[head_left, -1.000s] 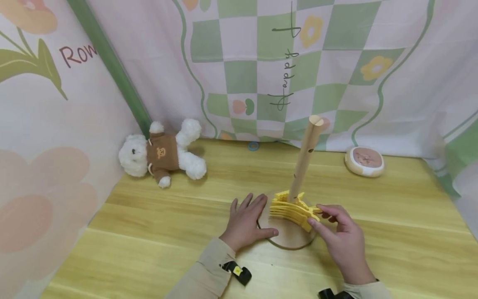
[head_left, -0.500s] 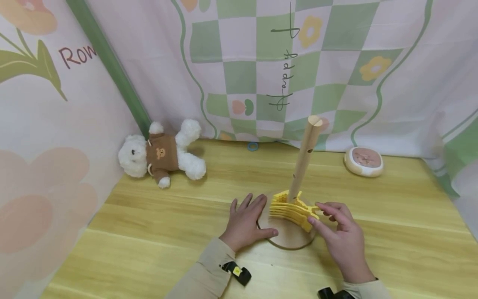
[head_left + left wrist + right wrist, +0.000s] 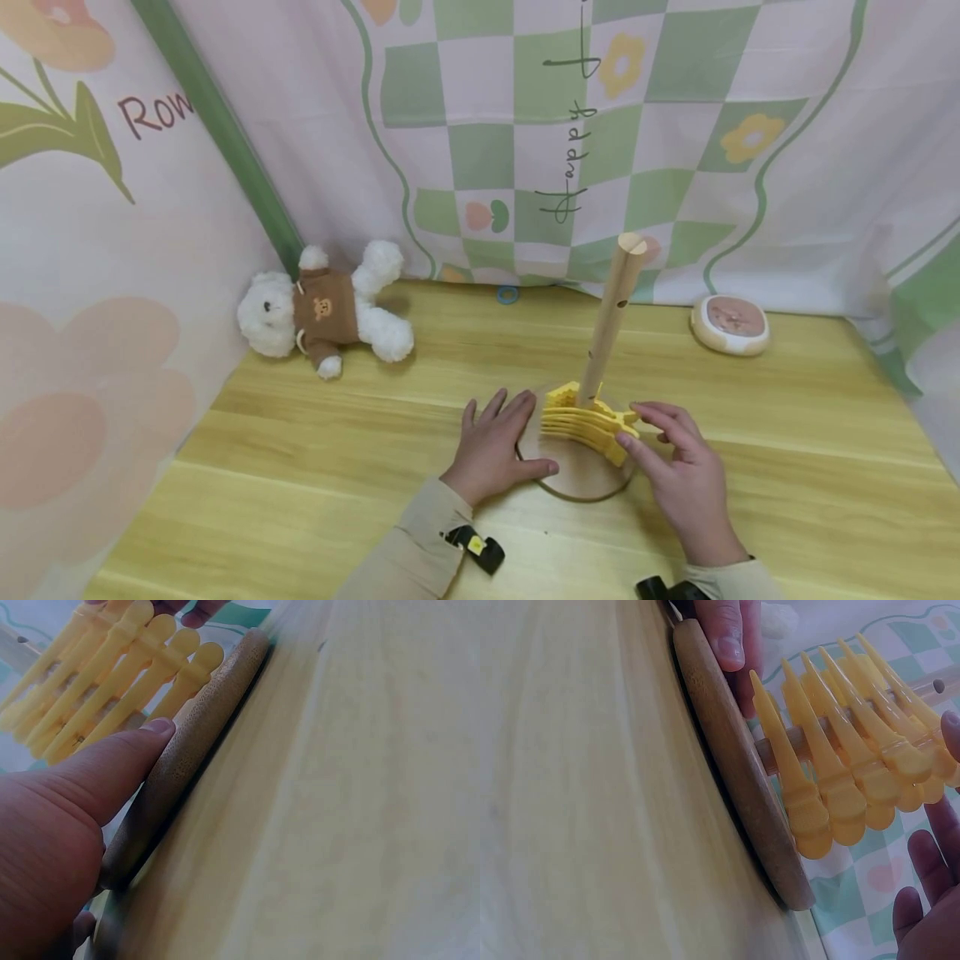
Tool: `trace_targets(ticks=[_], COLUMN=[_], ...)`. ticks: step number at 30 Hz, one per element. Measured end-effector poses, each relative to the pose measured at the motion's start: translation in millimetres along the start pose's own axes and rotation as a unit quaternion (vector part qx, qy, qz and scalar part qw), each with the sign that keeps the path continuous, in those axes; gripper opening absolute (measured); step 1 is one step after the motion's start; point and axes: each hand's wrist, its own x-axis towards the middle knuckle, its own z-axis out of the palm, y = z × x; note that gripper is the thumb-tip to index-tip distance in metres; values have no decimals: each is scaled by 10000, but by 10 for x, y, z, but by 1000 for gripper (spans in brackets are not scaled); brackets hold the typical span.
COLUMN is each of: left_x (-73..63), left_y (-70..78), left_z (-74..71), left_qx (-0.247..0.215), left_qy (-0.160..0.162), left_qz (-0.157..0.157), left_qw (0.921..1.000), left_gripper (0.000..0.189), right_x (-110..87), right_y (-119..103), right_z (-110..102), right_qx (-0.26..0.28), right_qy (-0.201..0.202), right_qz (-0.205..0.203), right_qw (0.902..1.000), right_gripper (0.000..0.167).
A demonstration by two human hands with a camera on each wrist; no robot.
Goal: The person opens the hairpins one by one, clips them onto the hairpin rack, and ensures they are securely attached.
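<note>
A round wooden base (image 3: 577,481) carries an upright wooden pole (image 3: 611,317) with small holes in it. Around the pole's foot, curved yellow plastic pieces (image 3: 581,429) are stacked, pointed at one end and rounded at the other. My left hand (image 3: 491,446) lies with fingers spread at the base's left side, its thumb on the base. The right hand (image 3: 686,479) pinches the rounded end of an upper yellow plastic piece between thumb and fingers. In the right wrist view, the yellow stack (image 3: 855,757) shows in layers above the base's edge (image 3: 735,765).
A white plush toy (image 3: 330,308) in a brown top lies at the back left. A small blue ring (image 3: 507,294) and a rounded white and pink device (image 3: 731,325) are near the printed curtain (image 3: 480,150). Wooden tabletop (image 3: 300,492) surrounds the base.
My right hand has shifted slightly left towards the pole, and the end of the top yellow piece has moved in with it. The left hand stays where it was.
</note>
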Motion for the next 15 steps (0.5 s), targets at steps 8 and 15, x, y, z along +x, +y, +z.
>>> trace_targets(ticks=[8, 15], left_x=[-1, 1], left_y=[-6, 10], left_z=[6, -15], left_qx=[-18, 21], left_qy=[-9, 1], left_qz=[19, -9], left_qw=[10000, 10000], left_gripper=[101, 101], right_x=[6, 9], right_y=[10, 12], right_z=[11, 3], right_qx=[51, 124], right_qy=[25, -61], right_qz=[108, 137], right_qw=[9999, 9998], right_gripper=[39, 43])
